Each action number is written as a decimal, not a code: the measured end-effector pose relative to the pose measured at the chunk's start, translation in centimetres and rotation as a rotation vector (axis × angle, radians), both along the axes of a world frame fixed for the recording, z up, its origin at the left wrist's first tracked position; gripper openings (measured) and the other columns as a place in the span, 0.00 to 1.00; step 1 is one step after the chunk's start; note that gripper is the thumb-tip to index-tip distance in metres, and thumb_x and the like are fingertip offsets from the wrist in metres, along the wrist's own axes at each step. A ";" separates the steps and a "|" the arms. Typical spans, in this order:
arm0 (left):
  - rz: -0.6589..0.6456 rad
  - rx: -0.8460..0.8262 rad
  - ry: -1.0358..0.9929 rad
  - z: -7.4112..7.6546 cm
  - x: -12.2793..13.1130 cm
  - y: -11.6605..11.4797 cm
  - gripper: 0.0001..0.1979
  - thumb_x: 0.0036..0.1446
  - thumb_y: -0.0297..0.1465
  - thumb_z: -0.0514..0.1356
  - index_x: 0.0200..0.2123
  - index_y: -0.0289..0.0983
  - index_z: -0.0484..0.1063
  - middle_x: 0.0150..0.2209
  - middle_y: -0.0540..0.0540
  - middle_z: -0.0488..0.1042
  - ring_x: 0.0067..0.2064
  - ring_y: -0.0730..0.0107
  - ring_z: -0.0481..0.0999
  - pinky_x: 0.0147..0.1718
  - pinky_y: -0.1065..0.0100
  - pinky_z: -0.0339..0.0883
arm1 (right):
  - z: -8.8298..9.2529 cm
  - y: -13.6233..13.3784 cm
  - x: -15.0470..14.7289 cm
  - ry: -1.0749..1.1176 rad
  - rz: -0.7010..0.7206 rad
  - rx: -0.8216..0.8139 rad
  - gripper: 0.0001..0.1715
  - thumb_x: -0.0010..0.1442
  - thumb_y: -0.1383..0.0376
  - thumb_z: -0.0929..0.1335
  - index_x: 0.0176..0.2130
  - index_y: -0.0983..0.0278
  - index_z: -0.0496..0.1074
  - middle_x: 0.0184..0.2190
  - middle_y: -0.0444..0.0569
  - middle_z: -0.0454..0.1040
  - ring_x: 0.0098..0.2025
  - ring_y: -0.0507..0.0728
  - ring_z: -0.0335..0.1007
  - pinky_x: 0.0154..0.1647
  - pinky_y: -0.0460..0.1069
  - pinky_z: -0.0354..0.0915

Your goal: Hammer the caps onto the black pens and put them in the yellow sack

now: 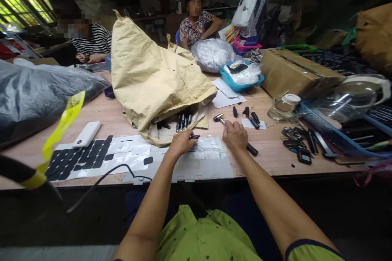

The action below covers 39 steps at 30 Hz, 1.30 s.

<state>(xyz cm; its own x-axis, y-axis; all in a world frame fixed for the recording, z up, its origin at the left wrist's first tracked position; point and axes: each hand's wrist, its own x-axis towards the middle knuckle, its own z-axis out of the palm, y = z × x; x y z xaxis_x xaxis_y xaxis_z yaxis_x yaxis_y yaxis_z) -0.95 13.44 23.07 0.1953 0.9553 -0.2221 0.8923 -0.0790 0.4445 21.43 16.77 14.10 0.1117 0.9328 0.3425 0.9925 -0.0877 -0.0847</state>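
Observation:
My left hand (181,142) is closed on a small black pen-like piece (195,136), over a clear-covered board (211,165) at the table's front edge. My right hand (235,135) is wrapped round a small hammer (252,149), whose metal head points up and left and whose black grip sticks out below the palm. Just beyond my left hand, a large tan paper sack (159,73) lies with its mouth towards me, and several black pieces (183,121) show inside it. More loose black pieces (254,118) lie beyond my right hand.
Left are a sheet of black stickers (92,155), a white power bank (87,133) and a dark plastic-wrapped bundle (45,98). Right stand a glass jar (283,106), keys (294,138), a blue basket (337,134) and a cardboard box (294,73). Two people sit across the table.

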 end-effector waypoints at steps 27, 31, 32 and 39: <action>-0.123 0.237 -0.536 -7.5 -0.4 0.3 0.07 0.45 0.25 0.68 0.32 0.38 0.79 0.32 0.50 0.75 0.36 0.68 0.73 0.40 0.66 0.68 | 1.8 -8.5 -2.1 0.737 0.398 0.053 0.23 0.66 0.64 0.60 0.56 0.58 0.74 0.48 0.50 0.78 0.49 0.57 0.73 0.51 0.52 0.69; -0.069 0.233 -0.551 -7.8 -0.1 0.4 0.08 0.44 0.25 0.69 0.31 0.37 0.78 0.31 0.51 0.73 0.35 0.69 0.72 0.37 0.68 0.66 | 1.3 -10.3 -3.3 0.772 0.452 0.027 0.24 0.66 0.65 0.60 0.56 0.56 0.75 0.46 0.49 0.79 0.49 0.57 0.75 0.51 0.51 0.71; -0.054 0.225 -0.548 -7.8 0.0 0.5 0.08 0.43 0.24 0.69 0.31 0.37 0.77 0.31 0.52 0.72 0.35 0.70 0.72 0.36 0.69 0.65 | 1.4 -10.4 -3.6 0.765 0.462 0.032 0.24 0.66 0.66 0.60 0.56 0.56 0.75 0.46 0.49 0.79 0.49 0.56 0.75 0.51 0.51 0.71; -0.066 0.222 -0.514 -7.8 0.2 0.7 0.06 0.43 0.24 0.67 0.25 0.37 0.74 0.28 0.53 0.69 0.33 0.71 0.70 0.34 0.69 0.62 | 2.1 -11.3 -5.1 0.595 0.477 0.080 0.25 0.67 0.68 0.59 0.59 0.57 0.73 0.41 0.49 0.78 0.44 0.54 0.75 0.46 0.48 0.71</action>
